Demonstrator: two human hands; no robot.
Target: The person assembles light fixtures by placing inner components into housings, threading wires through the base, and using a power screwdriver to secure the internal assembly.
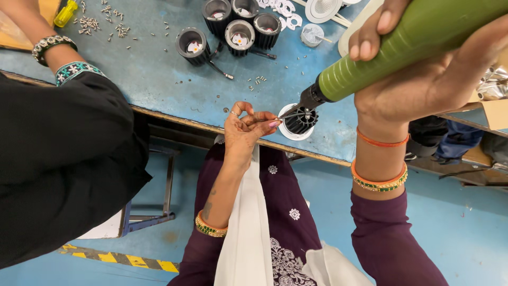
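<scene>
Two hands are seen at the near edge of a blue workbench (159, 79). The right hand (423, 74) is wrapped around the green body of a powered screwdriver (402, 47), fingers closed firmly on it, and the tool is tilted so that its dark tip points down and to the left. The tip is met by the left hand (246, 127), whose thumb and forefinger are pinched together on something very small, most likely a screw, though it is too small to be told for certain; the other fingers are curled loosely above.

Just beside the tip, a black ribbed lamp housing (300, 121) is set on a white ring at the very edge of the workbench, touching neither hand as far as can be judged. Further back on the bench, four more black housings (233, 26) are grouped together, with white parts (323, 8) near them. Small screws (100, 24) are scattered at the upper left, close to a yellow-handled tool (66, 13). A co-worker's arm (47, 47), in a black sleeve with bangles, is rested on the bench at the left.
</scene>
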